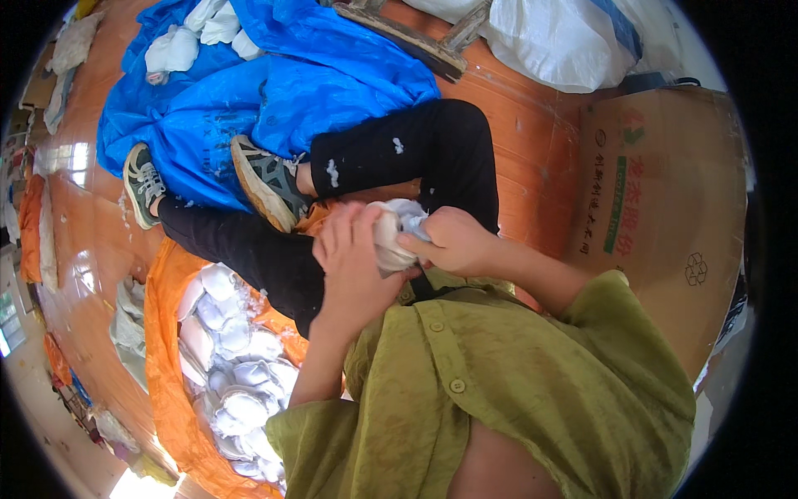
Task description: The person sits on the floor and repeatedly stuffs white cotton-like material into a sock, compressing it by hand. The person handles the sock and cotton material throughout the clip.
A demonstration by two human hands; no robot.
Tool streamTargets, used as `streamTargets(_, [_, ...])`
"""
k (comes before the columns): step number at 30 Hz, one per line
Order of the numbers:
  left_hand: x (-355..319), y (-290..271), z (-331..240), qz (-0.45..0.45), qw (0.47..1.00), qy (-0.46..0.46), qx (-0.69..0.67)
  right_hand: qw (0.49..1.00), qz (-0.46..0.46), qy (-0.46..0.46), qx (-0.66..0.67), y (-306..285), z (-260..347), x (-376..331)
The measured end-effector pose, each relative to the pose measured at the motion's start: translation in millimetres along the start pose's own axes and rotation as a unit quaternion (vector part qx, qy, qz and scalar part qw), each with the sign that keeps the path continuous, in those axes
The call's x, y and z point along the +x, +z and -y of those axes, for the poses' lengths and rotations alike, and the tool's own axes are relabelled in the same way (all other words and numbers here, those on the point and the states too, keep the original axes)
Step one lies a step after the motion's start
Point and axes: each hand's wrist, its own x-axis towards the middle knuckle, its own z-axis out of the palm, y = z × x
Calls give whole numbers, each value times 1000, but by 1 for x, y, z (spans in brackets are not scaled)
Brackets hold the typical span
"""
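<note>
Head view: I see left hand (356, 264) and right hand (449, 239) both clasped on white padded piece (395, 233), held over lap just above black trousers (399, 158). Orange sack (162, 333) of similar white pieces sits at left. Risk, my judgement: stuffing sheds, piece slips between palms, drops onto glossy floor (515, 133) beside blue sheet (208, 100).

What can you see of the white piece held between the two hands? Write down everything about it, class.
The white piece is a small, soft-looking bundle of pale fabric, rounded on one side and crumpled with bluish-white folds on the other. Both hands clasp it in front of the person's chest, above the black trouser leg: the left hand wraps its near side, the right hand pinches its crumpled end. Much of it is hidden by the fingers, so its full shape cannot be told.
</note>
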Motion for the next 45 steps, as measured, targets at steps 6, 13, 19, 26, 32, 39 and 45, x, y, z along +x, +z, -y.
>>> streamTargets(6, [12,-7,4,138,912,-44,-383,990,54,-127,8,-20,34,-2])
streamTargets(13, [-11,56,8,5,801,-107,-589,950,-35,-104,292,-15,35,-8])
streamTargets(19, [-4,49,-9,-22,815,-153,-558,870,-54,-61,487,-14,18,0])
streamTargets(26, [11,-11,33,206,663,-99,-713,961,-45,-262,74,-20,26,5])
streamTargets(32, [6,1,12,255,742,-165,-598,934,-53,-350,-49,-29,41,10])
streamTargets(39, [8,31,-11,47,819,-198,-536,933,-42,-110,341,-21,6,11])
streamTargets(45, [16,19,0,45,917,-115,-380,840,-61,-46,537,20,-24,10])
